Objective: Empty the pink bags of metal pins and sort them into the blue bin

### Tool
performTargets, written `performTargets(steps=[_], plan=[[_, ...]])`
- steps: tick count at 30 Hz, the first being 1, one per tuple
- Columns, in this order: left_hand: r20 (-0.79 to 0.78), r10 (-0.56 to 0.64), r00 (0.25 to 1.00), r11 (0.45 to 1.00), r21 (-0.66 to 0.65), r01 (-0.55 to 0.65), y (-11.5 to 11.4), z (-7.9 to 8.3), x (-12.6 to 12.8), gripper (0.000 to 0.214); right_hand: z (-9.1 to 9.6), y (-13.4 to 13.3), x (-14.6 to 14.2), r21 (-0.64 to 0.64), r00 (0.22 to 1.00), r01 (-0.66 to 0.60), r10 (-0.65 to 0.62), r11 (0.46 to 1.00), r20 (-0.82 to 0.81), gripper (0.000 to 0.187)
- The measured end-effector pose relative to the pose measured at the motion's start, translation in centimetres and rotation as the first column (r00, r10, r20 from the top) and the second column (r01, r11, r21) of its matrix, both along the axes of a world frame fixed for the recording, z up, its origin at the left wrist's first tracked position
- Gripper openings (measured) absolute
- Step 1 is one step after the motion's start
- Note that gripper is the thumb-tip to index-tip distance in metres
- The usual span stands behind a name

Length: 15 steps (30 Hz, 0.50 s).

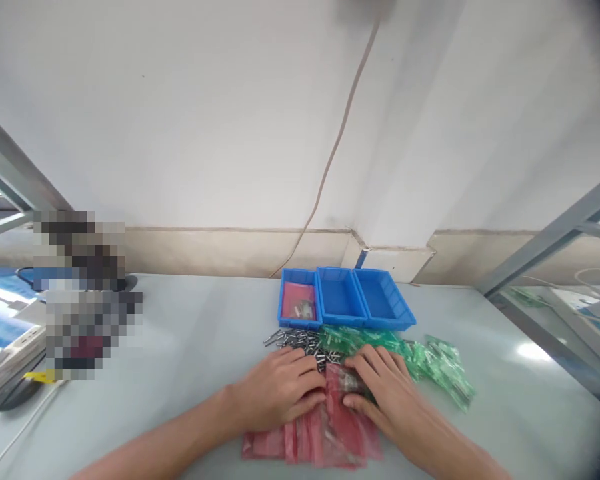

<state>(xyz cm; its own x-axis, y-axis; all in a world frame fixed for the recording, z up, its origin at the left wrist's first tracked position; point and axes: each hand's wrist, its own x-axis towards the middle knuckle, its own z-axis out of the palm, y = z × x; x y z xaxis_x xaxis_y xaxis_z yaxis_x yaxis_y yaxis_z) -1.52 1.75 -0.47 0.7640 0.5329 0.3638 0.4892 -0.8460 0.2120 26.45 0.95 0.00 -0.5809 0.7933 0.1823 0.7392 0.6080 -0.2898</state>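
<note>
Left hand (283, 387) and right hand (387, 393) curl over red packets (340, 417), fanned on the table (190, 347) nearside of loose metal pins (305, 341). Whether fingers pinch, cannot tell. Step: apparently arranging packets; next move likely needs overlapping film parted cleanly.

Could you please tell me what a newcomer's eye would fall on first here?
Probably the three blue bins side by side near the wall. Next come the red bags at the left hand and right hand, then the green bags spread beyond and right of the right hand. A pile of small metal pieces lies in front of the left bin.
</note>
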Motion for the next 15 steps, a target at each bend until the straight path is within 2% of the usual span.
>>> performTargets(steps=[3,5,11,15], plan=[[0.024,0.002,1.000,1.000,-0.020,-0.001,0.1,-0.2,0.1,0.023,0.7,0.3,-0.4,-0.016,1.000,0.001,-0.002,1.000,-0.010,0.012],[0.036,0.009,0.999,1.000,-0.003,-0.009,0.0,-0.3,0.1,0.025,0.9,0.5,-0.5,-0.022,1.000,-0.005,0.005,1.000,-0.019,0.011],[0.074,0.012,0.997,1.000,0.012,-0.013,-0.1,-0.7,-0.1,0.022,1.0,0.6,0.6,-0.114,0.993,0.087,-0.095,0.990,-0.067,0.039],[0.152,0.021,0.988,1.000,0.007,-0.022,-0.3,-1.5,-0.3,0.022,1.6,0.7,0.8,-0.265,0.991,0.048,-0.079,0.963,-0.108,0.037]])
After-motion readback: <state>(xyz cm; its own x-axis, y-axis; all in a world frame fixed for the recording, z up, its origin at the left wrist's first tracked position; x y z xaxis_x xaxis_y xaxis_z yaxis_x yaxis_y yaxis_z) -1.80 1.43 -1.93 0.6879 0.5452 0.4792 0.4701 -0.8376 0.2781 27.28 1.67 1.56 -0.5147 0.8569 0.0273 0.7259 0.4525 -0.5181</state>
